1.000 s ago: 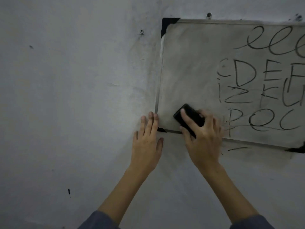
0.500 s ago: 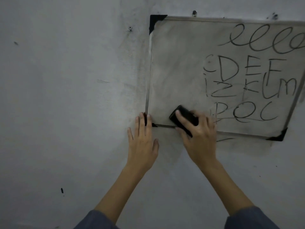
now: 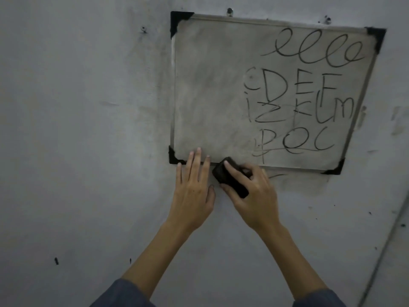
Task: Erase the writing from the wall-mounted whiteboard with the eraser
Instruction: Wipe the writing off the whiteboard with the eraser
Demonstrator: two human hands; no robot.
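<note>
Whiteboard (image 3: 199, 89): left half wiped, writing (image 3: 305, 96) remains right. Eraser (image 3: 230, 176): at lower edge, gripped by right hand (image 3: 254, 191). Left hand (image 3: 193, 187): fingers open, flat, bracing the bottom-left frame. Step: mid-erasing. Next, likely: sweep rightward across letters.

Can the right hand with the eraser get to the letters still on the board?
Probably yes. The right hand holds the eraser at the whiteboard bottom edge; nothing lies between it and the writing.
</note>
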